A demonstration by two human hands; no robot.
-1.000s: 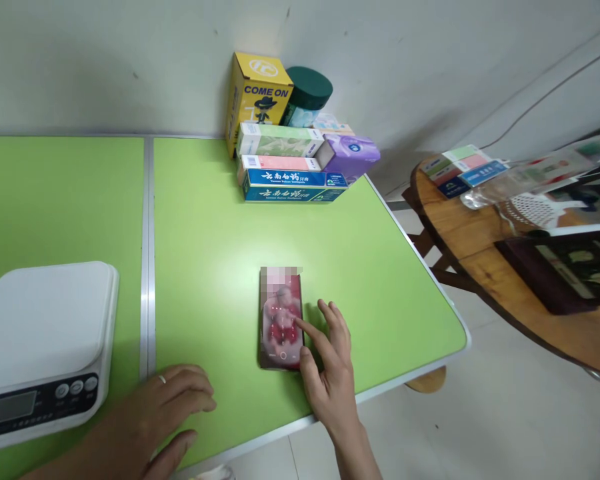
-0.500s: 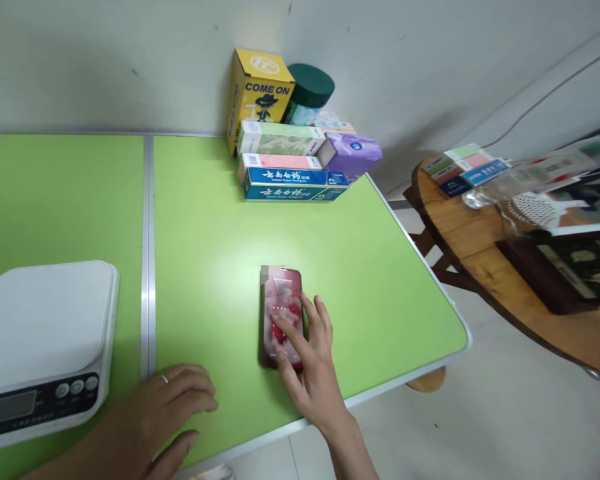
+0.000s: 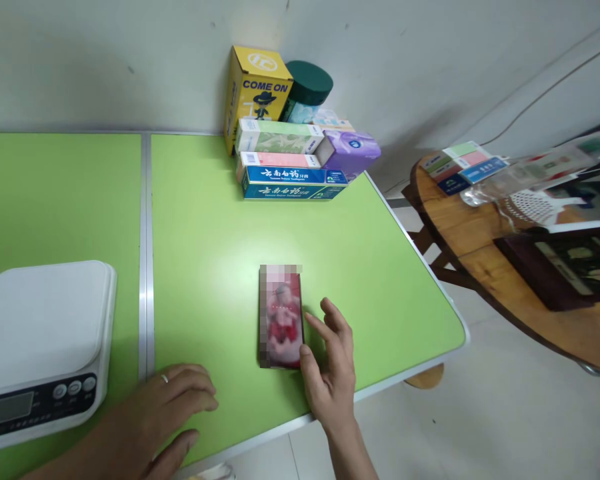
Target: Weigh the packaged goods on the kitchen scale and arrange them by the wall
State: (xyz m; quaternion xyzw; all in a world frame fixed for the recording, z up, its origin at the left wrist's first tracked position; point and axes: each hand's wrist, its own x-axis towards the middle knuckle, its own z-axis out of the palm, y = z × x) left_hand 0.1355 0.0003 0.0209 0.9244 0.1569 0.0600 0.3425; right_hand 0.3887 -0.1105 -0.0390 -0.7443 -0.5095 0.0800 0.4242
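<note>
A smartphone [image 3: 281,320] lies face up on the green table [image 3: 205,267], its screen lit with a red and pink picture, partly blurred by blocks. Just to the right of the phone is my right hand [image 3: 333,367], fingers apart and bent a little, holding nothing. Its thumb tip is close to the phone's right edge; whether they touch I cannot tell. My left hand [image 3: 175,407], with a ring on one finger, rests near the table's front edge, between the kitchen scale and the phone. Its fingers are loosely stretched and empty.
A white kitchen scale [image 3: 50,327] stands at the left. Against the wall are a yellow box [image 3: 260,87], a green-lidded jar [image 3: 307,87], blue toothpaste boxes [image 3: 295,183] and a purple box [image 3: 350,153]. A wooden table [image 3: 460,247] holding assorted items stands at the right.
My right hand has moved right, off the phone's screen to beside it. The digits of the keypad no longer show on the screen. My left hand has stayed in place.
</note>
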